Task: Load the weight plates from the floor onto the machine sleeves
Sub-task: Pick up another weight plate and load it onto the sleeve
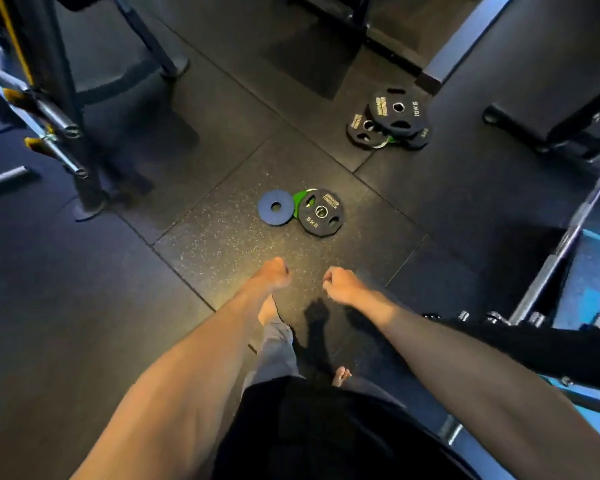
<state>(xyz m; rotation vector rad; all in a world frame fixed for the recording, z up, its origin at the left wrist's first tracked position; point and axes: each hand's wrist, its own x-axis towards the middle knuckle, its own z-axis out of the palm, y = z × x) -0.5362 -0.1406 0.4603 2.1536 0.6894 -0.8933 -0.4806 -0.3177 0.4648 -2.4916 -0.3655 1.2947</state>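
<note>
Two hands: left hand (272,273) and right hand (340,284), both curled, empty. Nearest on floor (219,258): blue plate (275,207), 5KG plate (320,212). Best practice: crouch, grip the 5KG plate through its slots.

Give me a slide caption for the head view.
Left hand and right hand, curled and empty, short of a blue round plate and black 5KG plate on dark rubber floor.

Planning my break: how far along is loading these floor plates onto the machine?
Nothing looks loaded: the chrome sleeves on the left are bare. Nothing in hand; left hand and right hand are curled, empty. Still on the floor: blue plate, green plate, 5 kg plate, and a farther pile topped by the 10 kg plate.
</note>
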